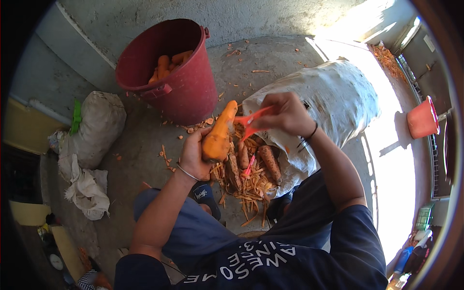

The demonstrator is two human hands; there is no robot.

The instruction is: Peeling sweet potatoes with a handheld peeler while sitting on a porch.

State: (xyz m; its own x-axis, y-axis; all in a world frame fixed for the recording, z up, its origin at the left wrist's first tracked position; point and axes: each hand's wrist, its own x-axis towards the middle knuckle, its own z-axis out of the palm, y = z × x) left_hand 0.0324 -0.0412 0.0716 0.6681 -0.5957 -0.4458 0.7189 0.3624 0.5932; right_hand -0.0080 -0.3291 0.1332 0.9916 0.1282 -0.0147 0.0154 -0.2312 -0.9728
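My left hand (194, 154) grips a large carrot (219, 136) by its thick lower end, with the narrow tip pointing up. Most of its skin is off; some darker skin shows near the thick end. In my right hand (288, 114) is a red plastic peeler (253, 119), slightly blurred, its head close to the carrot's right side. Below lie unpeeled carrots (269, 164) on a heap of carrot peelings (253, 186). A pinkish-red strip-like object (250, 165) rests among them.
A dark red bucket (185, 87) holding orange carrots stands ahead on the left. A large white woven sack (326, 94) lies to the right, its mouth by the peelings. Another filled sack (103, 123) leans at the left. A smaller red bucket (422, 119) is at the far right.
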